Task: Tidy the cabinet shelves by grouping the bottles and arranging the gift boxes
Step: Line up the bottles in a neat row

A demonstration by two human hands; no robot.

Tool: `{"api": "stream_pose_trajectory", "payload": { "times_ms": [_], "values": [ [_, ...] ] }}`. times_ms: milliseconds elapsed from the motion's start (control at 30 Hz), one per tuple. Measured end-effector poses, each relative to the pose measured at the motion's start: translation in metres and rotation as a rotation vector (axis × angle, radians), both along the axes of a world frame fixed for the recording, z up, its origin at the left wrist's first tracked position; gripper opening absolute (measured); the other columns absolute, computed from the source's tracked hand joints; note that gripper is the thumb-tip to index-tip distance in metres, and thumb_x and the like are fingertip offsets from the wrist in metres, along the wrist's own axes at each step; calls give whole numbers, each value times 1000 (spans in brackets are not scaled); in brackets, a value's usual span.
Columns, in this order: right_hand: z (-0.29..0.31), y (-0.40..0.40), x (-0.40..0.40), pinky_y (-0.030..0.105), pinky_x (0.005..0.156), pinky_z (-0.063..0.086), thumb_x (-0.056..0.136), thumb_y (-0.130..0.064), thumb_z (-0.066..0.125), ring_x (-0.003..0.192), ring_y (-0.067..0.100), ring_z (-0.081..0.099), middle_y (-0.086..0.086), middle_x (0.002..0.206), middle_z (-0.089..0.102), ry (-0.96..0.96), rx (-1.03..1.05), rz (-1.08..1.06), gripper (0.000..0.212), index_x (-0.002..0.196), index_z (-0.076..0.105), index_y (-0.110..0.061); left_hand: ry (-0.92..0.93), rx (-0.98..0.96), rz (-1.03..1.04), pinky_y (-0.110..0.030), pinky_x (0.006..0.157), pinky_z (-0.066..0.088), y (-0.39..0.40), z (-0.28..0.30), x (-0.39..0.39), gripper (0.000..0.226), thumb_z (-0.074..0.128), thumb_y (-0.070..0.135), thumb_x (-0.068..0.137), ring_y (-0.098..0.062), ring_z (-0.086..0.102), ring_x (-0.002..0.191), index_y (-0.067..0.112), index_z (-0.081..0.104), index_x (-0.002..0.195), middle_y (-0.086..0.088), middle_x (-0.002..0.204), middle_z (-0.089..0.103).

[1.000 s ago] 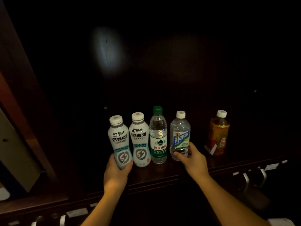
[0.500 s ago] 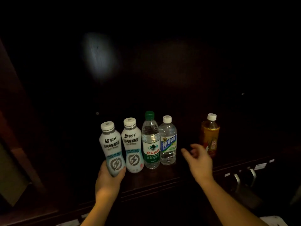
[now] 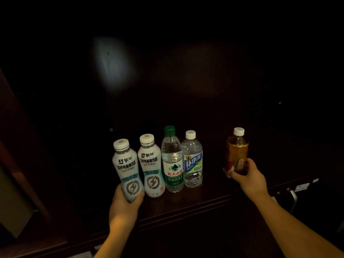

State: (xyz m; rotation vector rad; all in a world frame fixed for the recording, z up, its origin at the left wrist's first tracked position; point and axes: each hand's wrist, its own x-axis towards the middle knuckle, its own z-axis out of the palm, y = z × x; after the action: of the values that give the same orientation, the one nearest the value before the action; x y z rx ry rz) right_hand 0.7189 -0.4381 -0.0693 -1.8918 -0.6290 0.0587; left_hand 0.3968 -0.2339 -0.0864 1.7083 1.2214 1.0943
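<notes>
shelf: a dark wooden cabinet shelf [image 3: 186,203] is seen in really dim light; five bottles are lined up on it, everything below is placed relative to the green-capped one

green-cap water bottle [image 3: 172,161]: clear, stood upright mid-row; 农夫山泉 is printed in red on a green-and-white label, with a small mountain logo above it and 饮用纯净水 underneath; a line of tiny print in between can't be read

blue-label bottle [image 3: 192,161]: clear with a white cap, parked just right of the green-cap one, sides look to be touching; 补水啦 is written big in white on blue; smaller text below is too blurry

second white bottle [image 3: 151,166]: stood immediately left of the green-cap one; 蒙牛 logo up top, 乳钙电解质饮料 under it, a grey lightning-bolt circle lower down

first white bottle [image 3: 126,170]: same Mengniu label and bolt logo, furthest left of the green-cap one; tilted a bit leftwards

left hand [image 3: 123,207]: wrapped around the base of the first white bottle, thumb and fingers closed on it

tea bottle [image 3: 236,155]: amber, white cap, set well apart to the right of the green-cap one; gold-and-red label, only one character partly seen, not readable

right hand [image 3: 248,175]: closed around the lower half of the tea bottle; label partly covered by the fingers

gift boxes: can't be made out in the dark
</notes>
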Motion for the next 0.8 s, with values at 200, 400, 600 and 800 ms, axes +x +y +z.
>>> {"api": "stream_pose_trajectory", "payload": {
  "times_ms": [200,400,600,800],
  "values": [
    [-2,24,-31,30,81,48,67,-35,85,97,12,59,-12,104,60,-21,-8,93,77,132,46,-22,12,-1,2,-29,66,42,2,-1,1,55,76,41,72,-6,51,77,35,47,117,23,87,52],
    [-7,40,-44,27,79,48,67,-38,85,96,10,57,-3,117,64,-20,-17,133,80,133,43,-23,10,-9,1,-29,68,44,1,0,0,59,77,41,72,-9,54,81,33,47,122,21,92,55],
    [-7,47,-47,32,85,50,67,-39,85,110,21,61,3,125,62,-1,-50,114,87,138,38,-20,4,-46,-3,-24,64,43,0,2,0,63,77,41,72,0,52,78,35,44,125,25,90,53],
    [-1,44,-55,30,85,45,66,-32,87,108,14,56,-2,123,59,85,12,118,89,139,39,-18,-9,-112,-32,-32,77,47,-3,11,-1,76,79,35,71,-23,59,111,28,38,134,14,110,61]
  ]
}}
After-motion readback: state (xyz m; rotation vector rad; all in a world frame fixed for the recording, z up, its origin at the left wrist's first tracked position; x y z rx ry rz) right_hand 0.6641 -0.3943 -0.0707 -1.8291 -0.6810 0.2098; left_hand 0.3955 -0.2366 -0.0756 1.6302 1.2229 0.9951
